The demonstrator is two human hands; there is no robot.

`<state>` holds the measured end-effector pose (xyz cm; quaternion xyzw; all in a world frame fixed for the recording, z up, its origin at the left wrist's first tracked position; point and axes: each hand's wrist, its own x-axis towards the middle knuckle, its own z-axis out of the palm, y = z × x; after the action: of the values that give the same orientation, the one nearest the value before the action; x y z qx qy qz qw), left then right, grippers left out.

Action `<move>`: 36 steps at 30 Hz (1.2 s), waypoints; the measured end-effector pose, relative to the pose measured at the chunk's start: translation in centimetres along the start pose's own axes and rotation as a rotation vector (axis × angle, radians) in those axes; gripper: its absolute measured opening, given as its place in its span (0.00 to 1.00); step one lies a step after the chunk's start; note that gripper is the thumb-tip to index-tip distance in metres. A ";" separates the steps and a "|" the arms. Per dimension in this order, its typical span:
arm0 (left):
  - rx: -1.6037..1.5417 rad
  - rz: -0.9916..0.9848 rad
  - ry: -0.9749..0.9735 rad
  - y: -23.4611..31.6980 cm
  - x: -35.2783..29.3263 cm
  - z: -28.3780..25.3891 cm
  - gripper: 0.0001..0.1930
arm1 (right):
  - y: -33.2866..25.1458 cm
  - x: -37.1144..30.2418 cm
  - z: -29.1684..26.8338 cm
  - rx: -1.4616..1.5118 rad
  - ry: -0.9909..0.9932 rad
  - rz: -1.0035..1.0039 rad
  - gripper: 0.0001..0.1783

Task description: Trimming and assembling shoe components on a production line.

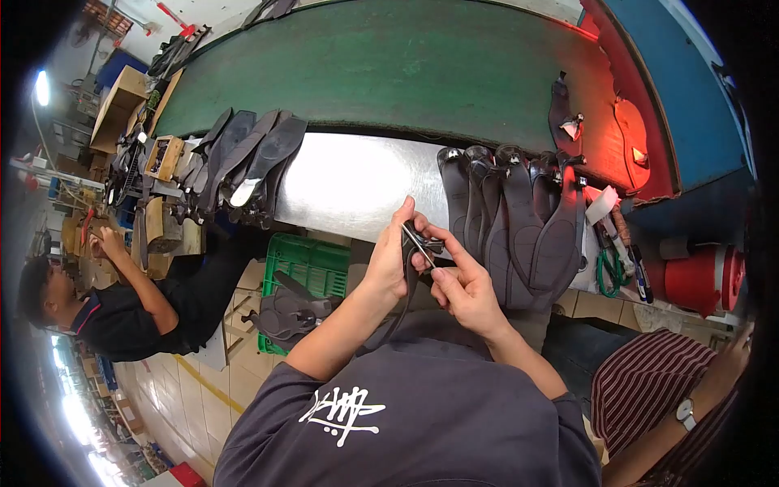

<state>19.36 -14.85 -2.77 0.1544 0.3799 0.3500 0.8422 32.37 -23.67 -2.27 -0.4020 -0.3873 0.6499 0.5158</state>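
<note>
Close to the metal table's front edge, my left hand (389, 258) is closed around a dark sandal (408, 280), which hangs edge-on with its black straps uppermost. My right hand (466, 294) is closed, thumb and finger pinching the lower end of a slim metal tool (417, 241). That tool lies slanted across the straps; its exact kind is too small to tell. Fingers hide much of the strap area. Just beyond my right hand, several dark sandals (519, 219) lie side by side, overhanging the table edge.
A green conveyor belt (389, 65) runs behind the metal table (357, 174). More dark soles (251, 154) are piled left. Below is a green crate (304, 256). Scissors (608, 272) and a red container (698, 280) lie right. People are at left (122, 308) and right (665, 381).
</note>
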 end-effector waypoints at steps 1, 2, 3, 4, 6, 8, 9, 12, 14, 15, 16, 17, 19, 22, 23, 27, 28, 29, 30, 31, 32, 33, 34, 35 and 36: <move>0.018 0.056 0.000 -0.3 -0.1 -0.1 0.19 | 0.6 0.0 0.0 0.004 0.003 0.005 0.30; 0.037 0.112 -0.001 -0.6 -0.2 -0.1 0.19 | 1.2 0.0 0.0 0.030 0.016 0.001 0.28; 0.046 0.133 0.025 -0.7 -0.4 0.1 0.18 | 1.5 0.0 0.1 0.055 0.028 -0.003 0.26; 0.044 0.129 0.028 -0.9 -0.5 0.0 0.18 | 1.4 -0.2 0.1 0.057 0.029 0.001 0.26; -0.019 0.139 -0.054 -1.1 -0.5 -0.3 0.18 | 0.8 -0.5 0.1 0.119 0.027 0.055 0.25; 0.007 0.121 -0.070 -1.0 -0.6 -0.4 0.18 | 0.3 -0.9 -0.2 0.147 0.013 0.088 0.24; 0.033 0.103 -0.088 -0.9 -0.7 -0.4 0.18 | 0.2 -1.0 -0.2 0.174 0.000 0.119 0.24; 0.049 0.066 -0.113 -0.8 -0.6 -0.5 0.17 | 0.6 -1.1 -0.2 0.186 0.019 0.133 0.24; 0.039 0.046 -0.118 -0.8 -0.6 -0.5 0.17 | 0.8 -1.2 -0.4 0.234 0.016 0.144 0.24; 0.029 0.026 -0.124 -0.8 -0.6 -0.4 0.17 | 0.8 -1.2 -0.4 0.282 0.012 0.156 0.24; 0.028 0.026 -0.122 -0.8 -0.6 -0.4 0.17 | 0.7 -1.2 -0.3 0.282 0.012 0.157 0.24; 0.019 0.008 -0.125 -0.8 -0.6 -0.3 0.17 | 0.5 -1.2 -0.3 0.325 0.026 0.175 0.24; 0.007 -0.007 -0.124 -0.8 -0.5 -0.2 0.17 | 0.2 -1.2 -0.2 0.367 0.036 0.197 0.25; -0.050 -0.067 -0.156 -0.8 -0.4 -0.3 0.18 | 0.0 -1.3 -0.3 0.403 0.043 0.224 0.25; -0.045 -0.096 -0.165 -0.6 -0.4 -0.2 0.18 | -0.2 -1.3 -0.4 0.405 0.051 0.235 0.25; -0.047 -0.154 -0.224 -0.5 -0.2 -0.2 0.18 | -0.7 -1.4 -0.6 0.453 0.046 0.276 0.25; -0.050 -0.149 -0.220 -0.5 -0.3 -0.2 0.18 | -0.8 -1.4 -0.6 0.452 0.040 0.280 0.25; -0.040 -0.161 -0.230 -0.5 -0.3 -0.2 0.18 | -0.9 -1.5 -0.7 0.470 0.038 0.292 0.25; -0.029 -0.176 -0.243 -0.4 -0.4 -0.2 0.18 | -0.9 -1.6 -0.7 0.487 0.038 0.304 0.25; -0.031 -0.173 -0.240 -0.3 -0.4 -0.2 0.18 | -1.0 -1.7 -0.8 0.486 0.034 0.306 0.25; -0.015 -0.192 -0.252 -0.2 -0.6 0.0 0.18 | -1.1 -1.8 -0.8 0.494 0.026 0.319 0.25; 0.002 -0.212 -0.265 0.0 -0.6 0.2 0.19 | -1.2 -1.9 -1.0 0.502 0.020 0.330 0.25; 0.000 -0.211 -0.266 0.1 -0.7 0.3 0.19 | -1.2 -1.9 -1.1 0.500 0.019 0.332 0.25; 0.047 -0.208 -0.260 0.2 -0.8 0.3 0.19 | -1.2 -2.0 -1.3 0.507 -0.010 0.344 0.25; 0.096 -0.203 -0.254 0.4 -0.8 0.4 0.19 | -1.2 -2.0 -1.5 0.513 -0.042 0.355 0.26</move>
<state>19.10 -15.16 -1.85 0.1985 0.3004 0.2223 0.9061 34.45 -25.30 -1.48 -0.3064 -0.1448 0.8146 0.4707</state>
